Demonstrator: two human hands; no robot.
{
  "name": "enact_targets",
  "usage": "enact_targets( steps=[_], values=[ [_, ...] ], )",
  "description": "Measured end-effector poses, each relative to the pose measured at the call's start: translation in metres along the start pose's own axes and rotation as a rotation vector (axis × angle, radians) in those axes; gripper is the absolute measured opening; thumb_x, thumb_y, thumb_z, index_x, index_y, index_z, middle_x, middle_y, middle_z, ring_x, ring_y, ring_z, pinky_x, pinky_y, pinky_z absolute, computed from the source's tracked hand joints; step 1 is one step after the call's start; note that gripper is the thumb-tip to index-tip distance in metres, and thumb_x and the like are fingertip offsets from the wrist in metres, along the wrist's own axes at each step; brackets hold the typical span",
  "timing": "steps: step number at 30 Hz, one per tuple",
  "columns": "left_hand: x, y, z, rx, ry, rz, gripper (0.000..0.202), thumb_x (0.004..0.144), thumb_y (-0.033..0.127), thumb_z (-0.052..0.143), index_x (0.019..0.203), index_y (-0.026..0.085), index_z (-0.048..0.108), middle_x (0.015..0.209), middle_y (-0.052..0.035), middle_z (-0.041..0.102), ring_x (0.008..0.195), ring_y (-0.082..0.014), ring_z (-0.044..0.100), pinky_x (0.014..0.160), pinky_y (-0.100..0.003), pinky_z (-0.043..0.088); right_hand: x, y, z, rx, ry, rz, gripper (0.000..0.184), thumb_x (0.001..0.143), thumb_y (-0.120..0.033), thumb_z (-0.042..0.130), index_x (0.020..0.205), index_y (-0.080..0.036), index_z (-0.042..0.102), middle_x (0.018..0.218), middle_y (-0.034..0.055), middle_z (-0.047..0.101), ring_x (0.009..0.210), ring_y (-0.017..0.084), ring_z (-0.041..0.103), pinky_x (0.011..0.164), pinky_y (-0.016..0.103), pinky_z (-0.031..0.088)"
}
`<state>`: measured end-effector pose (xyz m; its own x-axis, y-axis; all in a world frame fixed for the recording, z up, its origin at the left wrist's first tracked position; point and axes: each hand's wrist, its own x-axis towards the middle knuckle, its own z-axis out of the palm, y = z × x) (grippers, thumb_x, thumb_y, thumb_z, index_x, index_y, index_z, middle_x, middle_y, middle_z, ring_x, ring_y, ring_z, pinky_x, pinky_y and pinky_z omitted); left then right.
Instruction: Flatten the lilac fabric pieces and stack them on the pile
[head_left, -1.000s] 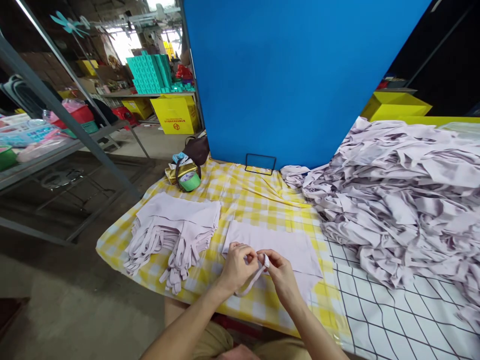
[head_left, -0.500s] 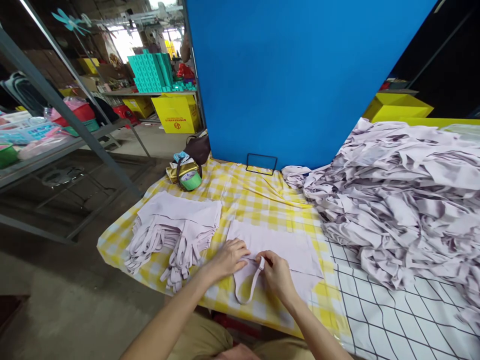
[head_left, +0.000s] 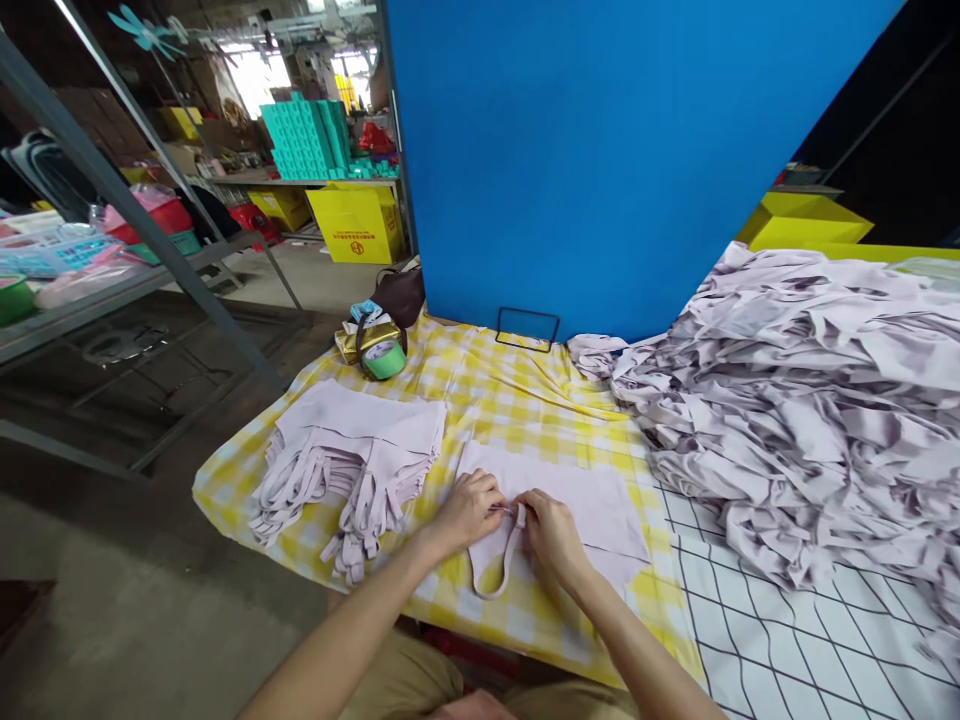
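Note:
A pale lilac strappy garment (head_left: 592, 500) lies flat on the yellow checked cloth (head_left: 495, 395), its straps toward me. My right hand (head_left: 551, 532) pinches a thin strap (head_left: 495, 592) between thumb and fingertips, and the strap hangs below in a loop. Just to the left, my left hand (head_left: 471, 510) is closed with its fingertips on the garment's upper seam, close to the strap's end. A small bit of fabric shows between the two hands; its detail is too small to make out. Left of my hands sits a neat stack of matching garments (head_left: 360, 415), straps hanging toward me.
A big heap of loose lilac garments (head_left: 810, 420) fills the right side, partly on a white grid cloth (head_left: 757, 620). A blue panel (head_left: 600, 150) stands behind the table. Green tape (head_left: 384, 360) and a dark bag (head_left: 400, 295) lie at the back left; a metal rack (head_left: 150, 225) stands beyond.
My hands have drawn slightly closer together at the seam, and the left fingers have curled in to a pinch. The whole view has shifted a little.

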<state>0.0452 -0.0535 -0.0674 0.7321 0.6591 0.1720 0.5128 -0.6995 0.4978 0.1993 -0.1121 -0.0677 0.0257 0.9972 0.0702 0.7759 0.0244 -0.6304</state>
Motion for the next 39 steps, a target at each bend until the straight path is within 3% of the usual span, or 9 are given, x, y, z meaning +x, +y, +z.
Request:
enact_targets(
  steps=[8,24,33,39],
  values=[
    [0.005,0.001,0.001,-0.144,-0.005,-0.109,0.008,0.077,0.016,0.059,0.075,0.019,0.065,0.080,-0.0014,0.060,0.089,-0.0179,0.049,0.079,-0.031,0.037,0.007,0.004,0.001,-0.136,-0.052,-0.021,0.032,0.077,-0.003,0.037,0.081,-0.018,0.065,0.076,0.0049,0.065,0.068,0.015,0.060,0.062,0.023,0.039],
    [0.009,-0.008,0.004,-0.121,-0.036,-0.054,0.010,0.077,0.016,0.058,0.070,0.018,0.063,0.078,-0.0003,0.056,0.086,-0.0163,0.047,0.077,-0.028,0.036,0.010,0.000,-0.001,-0.233,-0.086,-0.091,0.029,0.074,0.004,0.041,0.075,-0.016,0.062,0.072,0.0047,0.059,0.064,0.015,0.054,0.058,0.023,0.034],
    [0.010,-0.007,0.001,-0.107,-0.082,-0.057,0.014,0.079,0.016,0.054,0.066,0.018,0.060,0.078,-0.0003,0.056,0.086,-0.0165,0.047,0.078,-0.029,0.035,0.003,-0.008,0.006,-0.061,-0.015,-0.149,0.025,0.075,0.001,0.041,0.075,-0.016,0.059,0.074,0.0056,0.057,0.070,0.018,0.050,0.064,0.027,0.037],
    [0.009,-0.007,0.003,-0.108,-0.072,-0.067,0.010,0.078,0.017,0.055,0.070,0.018,0.060,0.079,-0.0008,0.056,0.087,-0.0174,0.046,0.078,-0.030,0.035,0.001,-0.006,0.013,0.185,0.085,-0.066,0.026,0.081,-0.011,0.038,0.082,-0.016,0.064,0.077,0.0059,0.060,0.072,0.017,0.055,0.068,0.027,0.042]
  ],
)
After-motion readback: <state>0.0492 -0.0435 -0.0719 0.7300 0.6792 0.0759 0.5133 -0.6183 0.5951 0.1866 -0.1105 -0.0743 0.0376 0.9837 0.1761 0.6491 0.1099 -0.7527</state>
